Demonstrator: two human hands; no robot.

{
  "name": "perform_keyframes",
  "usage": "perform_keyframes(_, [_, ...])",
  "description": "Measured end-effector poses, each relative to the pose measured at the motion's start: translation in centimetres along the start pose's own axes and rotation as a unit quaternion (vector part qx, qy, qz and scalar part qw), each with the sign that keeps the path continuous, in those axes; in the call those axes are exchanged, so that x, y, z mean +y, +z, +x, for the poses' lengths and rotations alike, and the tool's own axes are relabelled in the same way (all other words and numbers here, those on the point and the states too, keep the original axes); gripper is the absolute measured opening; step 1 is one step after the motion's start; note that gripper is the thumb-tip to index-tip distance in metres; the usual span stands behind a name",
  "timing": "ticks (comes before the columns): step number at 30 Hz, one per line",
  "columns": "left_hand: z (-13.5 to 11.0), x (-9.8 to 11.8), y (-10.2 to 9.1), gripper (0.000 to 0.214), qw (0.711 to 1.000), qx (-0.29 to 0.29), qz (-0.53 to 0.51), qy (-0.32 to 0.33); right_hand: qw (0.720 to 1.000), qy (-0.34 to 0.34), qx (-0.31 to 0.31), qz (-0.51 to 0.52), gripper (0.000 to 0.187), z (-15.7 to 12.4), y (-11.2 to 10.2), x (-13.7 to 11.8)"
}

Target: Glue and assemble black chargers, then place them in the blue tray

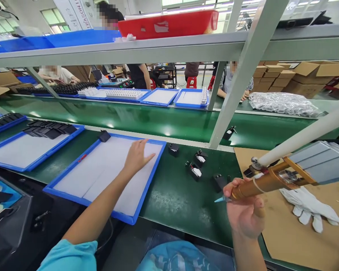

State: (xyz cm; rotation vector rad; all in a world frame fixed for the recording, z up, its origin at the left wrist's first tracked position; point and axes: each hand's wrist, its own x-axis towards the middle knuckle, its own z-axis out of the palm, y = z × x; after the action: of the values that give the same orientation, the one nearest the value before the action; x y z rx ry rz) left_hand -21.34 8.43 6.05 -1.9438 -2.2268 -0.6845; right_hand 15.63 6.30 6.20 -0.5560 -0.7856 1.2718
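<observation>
My left hand hovers over the blue-rimmed tray, fingers apart and nothing in them. At the tray's far left corner sits a black box-like part, and a small red item lies by its left side. My right hand is wrapped round a glue dispensing gun with an orange-gold barrel and a blue tip pointing left. Near that tip a black part is partly hidden. More black adapter-like parts, some showing white inside, lie on the green bench between my hands.
A second tray with stacked black parts stands to the left. White gloves lie on cardboard at right. A slanted post and shelf cross in front. Beyond the green belt, several people work.
</observation>
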Motion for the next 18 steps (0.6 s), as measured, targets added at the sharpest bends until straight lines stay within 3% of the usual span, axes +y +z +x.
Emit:
perform_keyframes(2, [1.6, 3.1, 1.6, 0.073, 0.998, -0.045, -0.022, 0.037, 1.000, -0.001, -0.003, 0.000, 0.042, -0.1, 0.1, 0.0])
perform_keyframes(3, [2.5, 4.6, 2.6, 0.079, 0.996, -0.083, -0.026, 0.036, 1.000, -0.001, -0.003, -0.001, 0.042, -0.1, 0.1, 0.0])
perform_keyframes(5, [4.3, 6.8, 4.4, 0.080, 0.994, -0.105, -0.028, 0.031, 1.000, -0.002, -0.005, -0.002, 0.041, -0.1, 0.2, 0.0])
perform_keyframes(7, [5.6, 7.7, 5.4, 0.073, 0.992, -0.120, -0.035, 0.030, 1.000, -0.004, -0.007, -0.006, 0.040, -0.1, 0.1, 0.0])
perform_keyframes(9, [6.0, 7.7, 5.2, 0.066, 0.988, -0.143, -0.051, 0.040, 1.000, -0.002, -0.012, -0.009, 0.039, -0.2, -0.1, -0.2])
perform_keyframes(11, [5.1, 7.1, 3.9, 0.062, 0.979, -0.181, -0.076, 0.063, 1.000, 0.002, -0.016, -0.009, 0.040, -0.2, -0.2, -0.4])
perform_keyframes(14, [1.6, 6.5, 1.1, 0.054, 0.952, -0.257, -0.123, 0.113, 1.000, 0.006, -0.011, -0.005, 0.041, -0.3, -0.2, -0.5])
perform_keyframes(18, [-4.5, 7.3, -1.5, 0.057, 0.880, -0.367, -0.245, 0.175, 1.000, 0.014, -0.014, -0.001, 0.041, -0.2, 0.3, -0.4])
